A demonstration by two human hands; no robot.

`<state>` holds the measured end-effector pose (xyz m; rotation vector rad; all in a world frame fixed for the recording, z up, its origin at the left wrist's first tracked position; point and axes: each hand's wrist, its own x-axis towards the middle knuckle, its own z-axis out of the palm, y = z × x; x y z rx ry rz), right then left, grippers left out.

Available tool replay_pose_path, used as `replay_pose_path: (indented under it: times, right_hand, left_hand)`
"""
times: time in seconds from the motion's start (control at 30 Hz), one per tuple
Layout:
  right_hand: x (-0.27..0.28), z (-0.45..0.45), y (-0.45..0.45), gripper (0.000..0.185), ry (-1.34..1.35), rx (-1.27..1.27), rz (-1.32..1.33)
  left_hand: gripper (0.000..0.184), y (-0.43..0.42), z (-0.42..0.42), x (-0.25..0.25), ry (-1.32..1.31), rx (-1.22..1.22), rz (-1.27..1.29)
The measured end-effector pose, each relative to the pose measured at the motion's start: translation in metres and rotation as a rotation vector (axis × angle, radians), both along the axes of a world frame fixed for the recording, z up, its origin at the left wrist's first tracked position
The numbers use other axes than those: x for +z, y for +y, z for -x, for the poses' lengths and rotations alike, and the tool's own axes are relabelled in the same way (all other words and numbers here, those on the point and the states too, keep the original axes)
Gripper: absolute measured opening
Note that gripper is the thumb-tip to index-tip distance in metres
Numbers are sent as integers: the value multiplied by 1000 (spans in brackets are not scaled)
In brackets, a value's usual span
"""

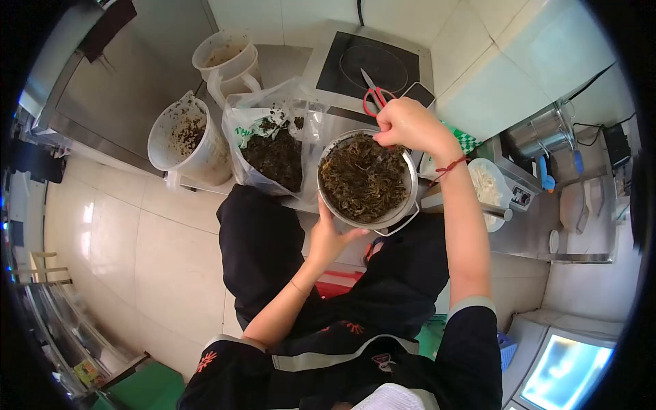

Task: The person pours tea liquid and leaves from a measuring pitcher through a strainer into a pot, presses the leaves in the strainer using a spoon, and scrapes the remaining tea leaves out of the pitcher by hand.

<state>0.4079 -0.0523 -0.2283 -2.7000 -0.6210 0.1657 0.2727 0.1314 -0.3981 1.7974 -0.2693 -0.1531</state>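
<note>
A round metal pot with a wire bail handle sits above my knees, filled with dark brown-green, shredded leafy stuff. My left hand supports the pot from its near left side, thumb spread along the wall. At the far right rim, my right hand is closed, its thumb and fingertips pressed together over the leaves; what they pinch is hidden. Just beyond that hand lie red-handled scissors, partly on the black cooktop. To the pot's left stands a clear plastic bag containing more dark, wet-looking material.
Two plastic jugs with handles, a near one and a far one, stand left of the bag. An induction cooktop is against the wall. On the right are a bowl of pale shreds and a metal canister.
</note>
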Motion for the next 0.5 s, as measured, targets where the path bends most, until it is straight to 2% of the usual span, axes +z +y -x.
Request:
replay_pose_path:
  times: [0.13,0.23,0.3,0.43,0.5]
  right_hand:
    - [-6,-3,20,20,33,16,17]
    - [-13,-6,19,21,51,-20,34]
    - [-17,0,13,23,50,-78,-31]
    - [-18,17,1,24,-35,-101,17]
    - [-15,20,-7,25,4,-179,-117]
  left_hand:
    - [124,4,-4,1,154,-44,-10]
    - [124,5,-5,-2,137,-75,-15]
    - [123,3,-4,-6,37,-57,12]
    - [123,2,-2,-2,83,-63,19]
    - [121,1,-2,-5,-9,-30,30]
